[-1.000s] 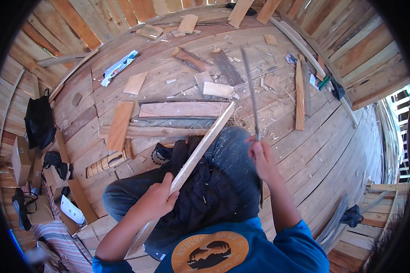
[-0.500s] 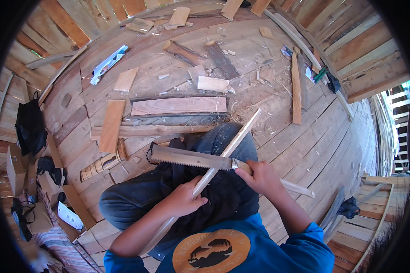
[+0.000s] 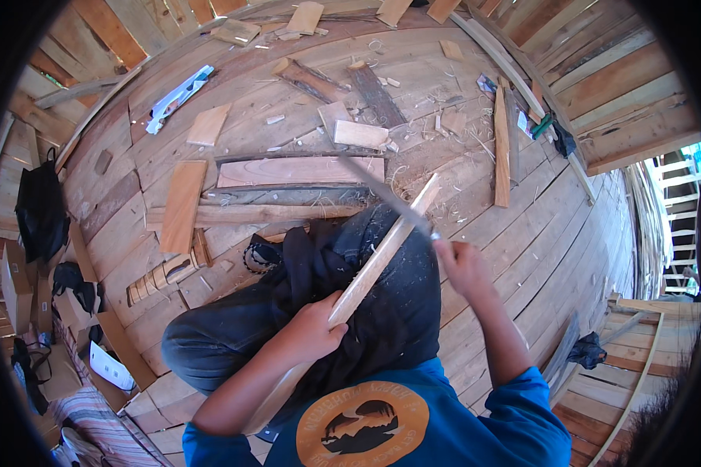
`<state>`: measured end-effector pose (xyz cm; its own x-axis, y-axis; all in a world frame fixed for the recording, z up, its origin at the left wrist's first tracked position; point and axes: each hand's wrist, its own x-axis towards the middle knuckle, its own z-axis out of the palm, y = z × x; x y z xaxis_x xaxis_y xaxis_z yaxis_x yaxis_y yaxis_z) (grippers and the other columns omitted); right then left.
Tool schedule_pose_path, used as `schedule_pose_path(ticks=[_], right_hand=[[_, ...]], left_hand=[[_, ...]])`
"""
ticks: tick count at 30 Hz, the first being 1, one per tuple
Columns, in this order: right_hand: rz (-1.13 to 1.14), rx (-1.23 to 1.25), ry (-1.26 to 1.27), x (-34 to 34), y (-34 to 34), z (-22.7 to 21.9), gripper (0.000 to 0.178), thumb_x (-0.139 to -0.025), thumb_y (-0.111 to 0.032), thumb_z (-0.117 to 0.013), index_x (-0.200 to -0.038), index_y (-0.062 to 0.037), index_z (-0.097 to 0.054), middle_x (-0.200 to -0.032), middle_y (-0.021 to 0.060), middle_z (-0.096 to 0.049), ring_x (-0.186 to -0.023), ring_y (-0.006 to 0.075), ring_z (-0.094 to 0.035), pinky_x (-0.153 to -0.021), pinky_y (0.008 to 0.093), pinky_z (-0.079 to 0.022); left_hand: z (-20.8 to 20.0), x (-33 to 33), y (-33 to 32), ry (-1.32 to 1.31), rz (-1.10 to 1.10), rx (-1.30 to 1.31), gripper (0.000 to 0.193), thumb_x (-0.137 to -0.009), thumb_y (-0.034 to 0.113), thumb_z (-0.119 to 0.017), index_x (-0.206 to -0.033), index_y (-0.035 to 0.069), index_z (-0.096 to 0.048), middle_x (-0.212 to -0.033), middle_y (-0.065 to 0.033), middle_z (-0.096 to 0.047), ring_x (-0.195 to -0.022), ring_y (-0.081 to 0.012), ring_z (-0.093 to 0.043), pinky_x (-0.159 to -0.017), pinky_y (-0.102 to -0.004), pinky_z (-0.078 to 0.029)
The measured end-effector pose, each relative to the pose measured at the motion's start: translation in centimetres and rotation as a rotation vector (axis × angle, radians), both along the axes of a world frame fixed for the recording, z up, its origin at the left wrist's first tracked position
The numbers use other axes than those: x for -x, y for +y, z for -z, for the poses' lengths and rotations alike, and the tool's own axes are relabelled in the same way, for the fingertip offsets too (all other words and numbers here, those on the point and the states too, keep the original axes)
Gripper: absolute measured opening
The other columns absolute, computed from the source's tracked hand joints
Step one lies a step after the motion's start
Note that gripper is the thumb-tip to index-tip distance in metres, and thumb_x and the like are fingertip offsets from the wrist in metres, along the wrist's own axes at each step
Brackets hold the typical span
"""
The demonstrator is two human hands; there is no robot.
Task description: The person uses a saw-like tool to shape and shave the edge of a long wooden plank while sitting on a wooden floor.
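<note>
My left hand (image 3: 317, 331) is closed around a long, pale wooden stick (image 3: 378, 268) that slants across my lap. The stick's far end points away to the right, and its near part passes beneath my left forearm. My right hand (image 3: 463, 268) is closed on the handle of a machete (image 3: 378, 185), to the right of the stick. The blade, thin and blurred from this angle, reaches up and left across the stick near its far end. Whether it touches the wood I cannot tell. The fist hides most of the handle.
Beyond my knees lie a reddish plank (image 3: 300, 172), a flat board (image 3: 183, 206), bark-covered pieces (image 3: 376, 97) and curled shavings. A slotted wooden piece (image 3: 163, 279) lies by my left knee. Cardboard boxes (image 3: 125, 354) and a black bag (image 3: 42, 206) stand at the left.
The machete has swung from lying crosswise over the stick near my left hand to pointing away, farther up the stick. My right hand has moved away from me and slightly right.
</note>
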<state>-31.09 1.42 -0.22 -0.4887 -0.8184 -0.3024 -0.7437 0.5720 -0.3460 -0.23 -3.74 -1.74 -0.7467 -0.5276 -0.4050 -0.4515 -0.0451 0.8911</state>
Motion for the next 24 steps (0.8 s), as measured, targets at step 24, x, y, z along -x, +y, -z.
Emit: schedule_pose_path(ticks=[24], right_hand=[[0.113,0.210,0.144,5.7,-1.9,-0.6,0.062,-0.091,-0.056,-0.058,-0.071,0.0032,-0.062,-0.058,0.0241,-0.055,-0.057,0.0400,-0.060,-0.054,0.0465,-0.044]], left_hand=[[-2.0,0.5,4.6,-0.155,0.177,0.486,0.041,-0.078,0.005,-0.059,-0.118,0.002,-0.048,-0.076,-0.0185,-0.065,-0.065,-0.0364,-0.064,-0.065,-0.0464,-0.049]])
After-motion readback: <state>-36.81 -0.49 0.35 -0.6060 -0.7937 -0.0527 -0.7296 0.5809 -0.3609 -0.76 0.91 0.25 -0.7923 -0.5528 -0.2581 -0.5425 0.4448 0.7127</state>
